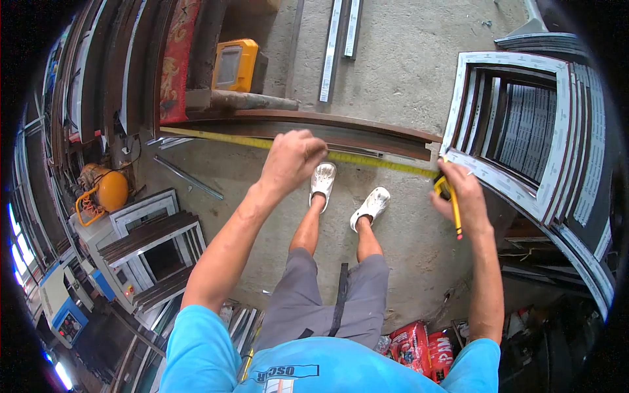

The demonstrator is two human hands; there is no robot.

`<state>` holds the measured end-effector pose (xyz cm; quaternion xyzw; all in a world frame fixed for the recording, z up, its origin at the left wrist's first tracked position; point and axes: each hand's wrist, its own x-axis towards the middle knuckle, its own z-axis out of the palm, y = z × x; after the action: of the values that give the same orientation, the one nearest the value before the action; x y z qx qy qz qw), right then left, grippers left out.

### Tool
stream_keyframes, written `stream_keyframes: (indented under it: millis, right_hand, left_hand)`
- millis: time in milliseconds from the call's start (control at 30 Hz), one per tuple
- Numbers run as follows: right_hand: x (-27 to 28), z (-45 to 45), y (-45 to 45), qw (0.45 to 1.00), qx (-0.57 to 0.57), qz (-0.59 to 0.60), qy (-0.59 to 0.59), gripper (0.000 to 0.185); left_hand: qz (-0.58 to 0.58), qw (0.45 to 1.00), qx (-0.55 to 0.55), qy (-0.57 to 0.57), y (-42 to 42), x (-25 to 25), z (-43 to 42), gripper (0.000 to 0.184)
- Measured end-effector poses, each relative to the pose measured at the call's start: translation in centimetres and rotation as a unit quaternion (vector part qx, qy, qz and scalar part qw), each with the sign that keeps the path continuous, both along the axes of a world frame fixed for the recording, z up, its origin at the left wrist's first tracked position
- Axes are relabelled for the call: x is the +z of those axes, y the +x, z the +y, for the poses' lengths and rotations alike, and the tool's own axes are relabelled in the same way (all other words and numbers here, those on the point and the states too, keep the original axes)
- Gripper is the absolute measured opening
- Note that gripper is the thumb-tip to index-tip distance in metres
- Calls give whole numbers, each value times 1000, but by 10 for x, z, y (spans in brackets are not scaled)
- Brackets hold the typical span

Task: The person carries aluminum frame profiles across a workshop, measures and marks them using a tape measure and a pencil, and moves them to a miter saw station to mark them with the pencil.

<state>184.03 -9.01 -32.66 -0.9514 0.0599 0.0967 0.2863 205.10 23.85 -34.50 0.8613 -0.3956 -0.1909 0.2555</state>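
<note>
My right hand (466, 190) is closed around a yellow and black tape measure (442, 188) and also holds a yellow pencil (457, 213), its eraser end pointing down. The tape's yellow blade (386, 164) stretches left from it along a long brown metal profile (393, 141) that lies across in front of me. Over the middle of the blade, my left hand (293, 157) is curled with bent fingers. Whether those fingers grip anything is hidden. At its far left, the blade reaches a patterned red cloth (175, 72) beside stacked profiles.
White-filmed frames (547, 137) lean in a stack at right. A yellow floodlight (237, 65) stands beyond the profile, near loose strips (331, 56). At left are an orange tank (113, 190), more frames (154, 252) and a machine (65, 308). Red bags (413, 347) lie near my right side.
</note>
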Motion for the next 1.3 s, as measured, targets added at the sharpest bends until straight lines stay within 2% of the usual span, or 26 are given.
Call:
stream_keyframes:
  millis: [100,233,267,300,400,500,633,700,733,833,867,900,933,1000,1100,1167,1200,1233,1300]
  right_hand:
    - [-10,36,-13,1000,10,-7,21,68]
    - [-34,80,-22,998,-13,6,69,69]
    - [-39,89,-24,996,-13,11,84,69]
    - [-43,98,-25,995,-13,15,100,69]
    - [-53,120,-32,989,-11,39,145,70]
    - [-49,130,-44,985,-12,65,158,71]
    - [-53,132,-71,985,-14,91,145,71]
    - [-52,132,-83,981,-37,92,165,70]
    - [-48,132,-88,975,-68,105,182,68]
    - [-48,133,-105,967,-103,98,209,68]
    - [-45,135,-110,974,-102,121,163,66]
    - [-43,137,-115,966,-124,132,185,65]
    - [-43,138,-122,957,-148,142,206,64]
    - [-41,139,-136,940,-189,146,243,60]
    - [-38,143,-154,784,-383,262,412,55]
    - [-54,153,-188,632,-506,232,539,54]
    - [-55,157,-198,557,-549,218,584,53]
    - [-58,162,-211,474,-588,203,623,52]
    - [-64,167,-235,387,-578,197,691,53]
  left_hand:
    - [47,999,-18,18,-5,10,12,11]
    - [120,986,5,114,-16,17,26,12]
    - [150,983,-2,102,-22,17,27,15]
    - [152,982,-62,88,-26,18,29,19]
    - [285,955,-82,1,-54,24,21,30]
    - [166,982,-52,-78,-54,30,6,36]
    - [-4,999,31,-32,-13,18,1,48]
    - [-82,996,34,16,16,10,-8,51]
    - [-117,993,18,25,34,1,-10,59]
    - [41,988,21,145,64,-30,-14,68]
    - [38,979,-18,200,69,-34,-15,70]
    - [37,965,-56,254,71,-38,-16,73]
    - [43,964,-46,258,67,-38,-15,65]
    - [86,962,-57,255,55,-42,-3,67]
    - [87,947,-119,284,15,-33,19,67]
    - [111,937,-168,285,-19,-60,53,71]
    - [188,922,-154,300,-32,-62,61,71]
    - [266,901,-139,315,-44,-64,67,70]
    - [290,890,-160,312,-68,-67,80,71]
